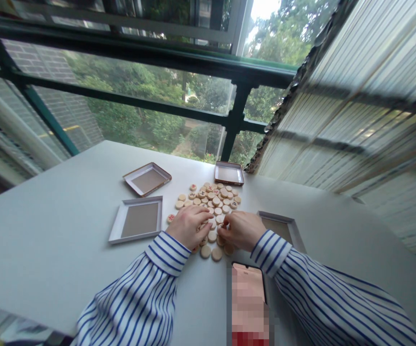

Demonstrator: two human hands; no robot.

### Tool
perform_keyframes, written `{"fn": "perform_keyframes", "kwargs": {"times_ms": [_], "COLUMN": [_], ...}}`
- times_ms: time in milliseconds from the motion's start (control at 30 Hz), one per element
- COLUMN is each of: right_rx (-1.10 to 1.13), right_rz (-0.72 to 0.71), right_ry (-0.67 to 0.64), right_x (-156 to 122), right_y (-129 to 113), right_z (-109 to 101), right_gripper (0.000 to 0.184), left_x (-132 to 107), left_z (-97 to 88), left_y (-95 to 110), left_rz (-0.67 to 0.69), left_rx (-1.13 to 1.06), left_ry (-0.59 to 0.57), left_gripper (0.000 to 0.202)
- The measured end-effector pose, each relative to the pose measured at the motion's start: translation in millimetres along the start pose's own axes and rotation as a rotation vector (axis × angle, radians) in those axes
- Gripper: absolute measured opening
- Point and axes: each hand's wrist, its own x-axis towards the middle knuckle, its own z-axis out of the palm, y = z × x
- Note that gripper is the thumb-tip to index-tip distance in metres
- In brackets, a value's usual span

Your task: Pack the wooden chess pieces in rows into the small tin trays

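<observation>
A loose pile of round wooden Chinese chess pieces (216, 201) covers the middle of the white table, some heaped on others. Several show red or black characters; many show plain faces. My left hand (191, 225) rests over the pile's near left side, palm down, its fingers apart and curved above the pieces. Opposite it, my right hand (243, 228) is closed, with fingers curled and the fingertips pinched among the pieces. What they pinch is mostly hidden by the fingers. Two plain pieces (211, 253) lie just below the hands, at the pile's near edge.
Shallow box trays stand around the pile: one far left (150, 179), one near left (137, 220), one at the back (229, 174) and one right (290, 226), partly behind my right arm. A phone (248, 298) lies in front. Beyond the table (56, 216) are a window and curtain.
</observation>
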Motion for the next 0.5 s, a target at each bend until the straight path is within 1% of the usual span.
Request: {"fn": "perform_keyframes", "kwargs": {"times_ms": [300,500], "right_rx": [0.001,-0.013], "right_rz": [-0.004,0.001], "right_ry": [0.014,0.078], "right_x": [-1.9,-11.3], "right_y": [0.5,2.3], "right_z": [-3.6,-11.9], "right_gripper": [0.031,0.031], "left_x": [2.0,3.2], "left_z": [-1.8,-3.8], "left_y": [1.6,4.8], "left_rz": [0.004,-0.023], "left_rx": [-0.016,-0.006], "left_ry": [0.012,0.050], "left_gripper": [0.019,0.021]}}
